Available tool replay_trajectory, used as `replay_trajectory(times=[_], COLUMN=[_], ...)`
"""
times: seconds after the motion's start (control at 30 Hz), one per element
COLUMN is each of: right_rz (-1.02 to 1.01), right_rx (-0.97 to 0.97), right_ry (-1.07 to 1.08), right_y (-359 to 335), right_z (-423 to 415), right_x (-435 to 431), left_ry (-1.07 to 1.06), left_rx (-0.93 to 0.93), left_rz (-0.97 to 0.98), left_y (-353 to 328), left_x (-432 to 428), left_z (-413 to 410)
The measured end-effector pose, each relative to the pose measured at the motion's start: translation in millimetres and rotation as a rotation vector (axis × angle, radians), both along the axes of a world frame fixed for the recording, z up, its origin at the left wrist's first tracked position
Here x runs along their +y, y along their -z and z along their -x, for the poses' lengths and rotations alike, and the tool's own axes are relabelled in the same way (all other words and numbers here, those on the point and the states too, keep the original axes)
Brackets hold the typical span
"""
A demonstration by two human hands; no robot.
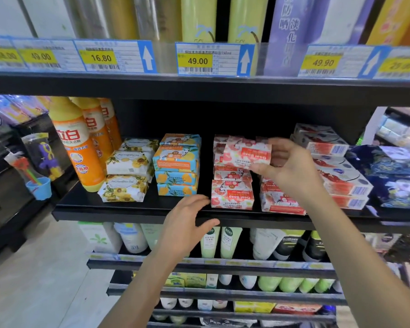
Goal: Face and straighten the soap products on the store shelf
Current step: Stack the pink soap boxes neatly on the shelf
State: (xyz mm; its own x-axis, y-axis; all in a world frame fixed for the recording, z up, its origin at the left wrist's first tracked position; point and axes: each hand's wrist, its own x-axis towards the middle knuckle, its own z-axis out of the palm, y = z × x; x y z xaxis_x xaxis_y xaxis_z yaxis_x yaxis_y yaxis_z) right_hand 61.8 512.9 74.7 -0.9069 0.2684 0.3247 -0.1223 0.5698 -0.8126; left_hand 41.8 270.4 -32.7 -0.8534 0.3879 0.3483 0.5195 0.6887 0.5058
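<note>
**A:** Head view: where is the pink soap box (246, 153) held?

**B:** It is held just above the pink stack (232, 197), gripped at its right end by the right hand (291, 166). Its long axis is laid left–right, print inverted.

**A:** And the left hand (187, 218)?

**B:** Fingers relaxed, nothing grasped, laid at the shelf edge (104, 215) just left of the stack's foot.

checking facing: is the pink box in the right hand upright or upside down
Upside down: the Goat Soap lettering on the pink box held by the right hand reads inverted.
</note>
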Motion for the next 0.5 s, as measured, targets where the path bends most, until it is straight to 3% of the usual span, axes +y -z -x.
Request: replay_trajectory(times=[0.1, 0.3, 0.37, 0.5], right_rz=[0.066, 0.085, 0.073, 0.135], right_rx=[0.051, 0.104, 0.092, 0.088], right_ry=[-0.067, -0.209, -0.237, -0.270], right_y=[14.6, 35.8, 40.2, 48.9], right_z=[-33.0, -68.5, -71.4, -76.7], right_x=[-8.2, -20.9, -25.5, -33.6], left_ry=[0.007, 0.026, 0.123, 0.139], left_rx=[-0.037, -0.403, -0.548, -0.618], left_rz=[-0.114, -0.867, -0.910, -0.942], left_y=[-5.8, -39.8, -51.4, -57.5], left_x=[-5.1, -1.3, 4.6, 9.2], left_z=[-1.9, -30.5, -39.2, -44.8])
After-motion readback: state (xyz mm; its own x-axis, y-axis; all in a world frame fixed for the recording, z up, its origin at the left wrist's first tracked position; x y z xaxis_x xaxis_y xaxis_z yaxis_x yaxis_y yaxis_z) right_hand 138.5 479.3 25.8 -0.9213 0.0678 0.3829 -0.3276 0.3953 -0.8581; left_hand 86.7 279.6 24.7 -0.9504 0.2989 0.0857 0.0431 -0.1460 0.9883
